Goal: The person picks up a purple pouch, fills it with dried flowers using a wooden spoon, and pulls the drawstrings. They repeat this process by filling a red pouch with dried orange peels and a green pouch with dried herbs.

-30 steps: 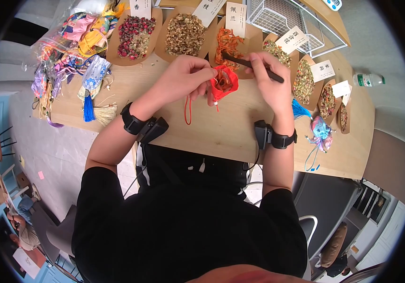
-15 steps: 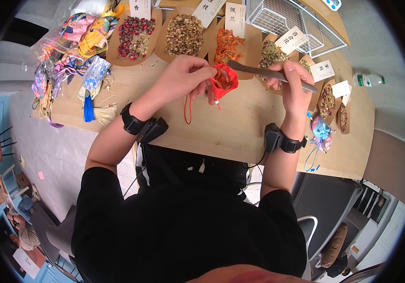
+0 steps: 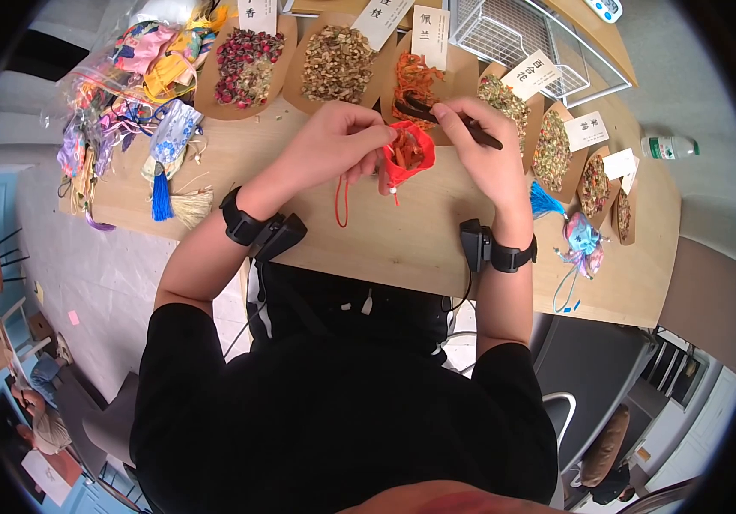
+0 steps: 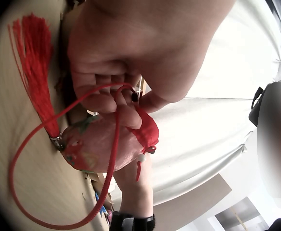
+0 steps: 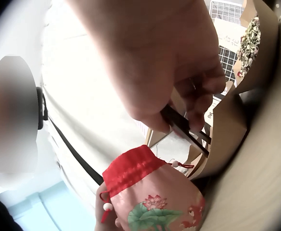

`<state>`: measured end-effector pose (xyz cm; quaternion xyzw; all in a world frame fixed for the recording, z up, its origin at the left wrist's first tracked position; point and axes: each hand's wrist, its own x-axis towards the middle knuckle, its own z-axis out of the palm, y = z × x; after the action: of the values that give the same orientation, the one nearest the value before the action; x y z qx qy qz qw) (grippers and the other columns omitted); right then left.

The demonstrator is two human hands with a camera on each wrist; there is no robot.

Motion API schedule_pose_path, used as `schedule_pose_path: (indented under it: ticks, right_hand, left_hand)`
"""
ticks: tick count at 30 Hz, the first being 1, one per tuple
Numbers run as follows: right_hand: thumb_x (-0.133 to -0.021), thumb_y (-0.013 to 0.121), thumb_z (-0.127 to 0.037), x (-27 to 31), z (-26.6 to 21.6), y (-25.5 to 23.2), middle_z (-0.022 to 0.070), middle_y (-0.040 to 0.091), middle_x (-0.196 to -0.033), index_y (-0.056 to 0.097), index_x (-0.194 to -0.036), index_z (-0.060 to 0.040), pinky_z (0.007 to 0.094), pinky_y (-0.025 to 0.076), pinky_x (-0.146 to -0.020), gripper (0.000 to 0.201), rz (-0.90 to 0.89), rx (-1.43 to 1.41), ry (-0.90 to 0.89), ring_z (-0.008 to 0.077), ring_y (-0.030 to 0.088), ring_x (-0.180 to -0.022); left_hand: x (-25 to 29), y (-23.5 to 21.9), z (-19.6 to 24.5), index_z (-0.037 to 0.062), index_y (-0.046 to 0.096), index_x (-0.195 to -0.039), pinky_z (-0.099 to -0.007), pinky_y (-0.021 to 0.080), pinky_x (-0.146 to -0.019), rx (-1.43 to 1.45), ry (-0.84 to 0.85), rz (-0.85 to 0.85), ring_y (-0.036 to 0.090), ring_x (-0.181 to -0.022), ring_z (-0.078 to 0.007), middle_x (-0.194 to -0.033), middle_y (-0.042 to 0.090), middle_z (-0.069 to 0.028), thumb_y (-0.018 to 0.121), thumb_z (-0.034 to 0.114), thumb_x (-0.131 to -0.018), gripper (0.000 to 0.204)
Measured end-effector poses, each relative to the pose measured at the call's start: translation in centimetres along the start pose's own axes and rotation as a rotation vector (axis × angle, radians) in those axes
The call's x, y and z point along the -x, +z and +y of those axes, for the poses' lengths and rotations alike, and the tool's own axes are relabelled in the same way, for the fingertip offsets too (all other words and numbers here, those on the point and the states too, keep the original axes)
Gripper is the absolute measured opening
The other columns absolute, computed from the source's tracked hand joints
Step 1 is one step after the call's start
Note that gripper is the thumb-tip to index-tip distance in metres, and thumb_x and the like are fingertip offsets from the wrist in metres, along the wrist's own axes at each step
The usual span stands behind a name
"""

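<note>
My left hand (image 3: 334, 144) pinches the red mouth of a small drawstring pouch (image 3: 397, 176), which stands open with orange-brown dried pieces inside. In the left wrist view the pink pouch body (image 4: 96, 147) carries a red tassel (image 4: 33, 72), and a red cord (image 4: 21, 192) loops down. The right wrist view shows a lotus print on the pouch (image 5: 162, 199). My right hand (image 3: 490, 163) grips dark tweezers (image 3: 483, 135), their tips down at the orange dried petals (image 3: 417, 75) in a brown paper tray (image 3: 462, 75). Two prongs of the tweezers (image 5: 181, 129) show slightly apart.
More paper trays of dried flowers and herbs stand along the back, including rosebuds (image 3: 248, 60) and brown chips (image 3: 338, 64), with label cards. Bagged sachets (image 3: 141, 51) lie at left. A blue sachet (image 3: 584, 242) lies at right, near a bottle (image 3: 672, 147). A wire rack (image 3: 514, 38) stands behind.
My right hand moved right with the tweezers, drawing them away from the orange petals, then came back left so their tips are at the petals again. My left hand and the pouch stayed put.
</note>
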<state>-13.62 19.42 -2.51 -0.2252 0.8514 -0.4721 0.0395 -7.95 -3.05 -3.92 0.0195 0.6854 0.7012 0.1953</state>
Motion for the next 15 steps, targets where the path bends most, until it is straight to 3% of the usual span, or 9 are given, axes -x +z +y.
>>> schedule_pose_path:
  ticks: [6, 15]
  right_hand:
    - [-0.092, 0.064, -0.007, -0.2, -0.5, -0.3, 0.0078, 0.060, -0.073, 0.066, -0.093, 0.0023, 0.0264, 0.041, -0.057, 0.010, -0.024, 0.186, -0.233, 0.0108, 0.051, -0.062]
    - [-0.093, 0.063, -0.011, 0.1, 0.8, 0.0, 0.0069, 0.062, -0.064, 0.068, -0.095, -0.0016, 0.0265, 0.040, -0.051, 0.011, 0.078, 0.091, -0.086, 0.0085, 0.054, -0.055]
  left_hand:
    - [0.0, 0.0, 0.0, 0.0011, 0.064, -0.076, -0.0218, 0.038, -0.042, 0.003, -0.001, -0.001, 0.053, -0.044, -0.0078, -0.057, 0.058, -0.0014, 0.058, 0.024, -0.095, 0.030]
    - [0.0, 0.0, 0.2, 0.0011, 0.064, -0.076, -0.0217, 0.038, -0.042, -0.010, -0.018, 0.012, 0.053, -0.044, -0.0076, -0.056, 0.058, -0.0012, 0.058, 0.023, -0.095, 0.030]
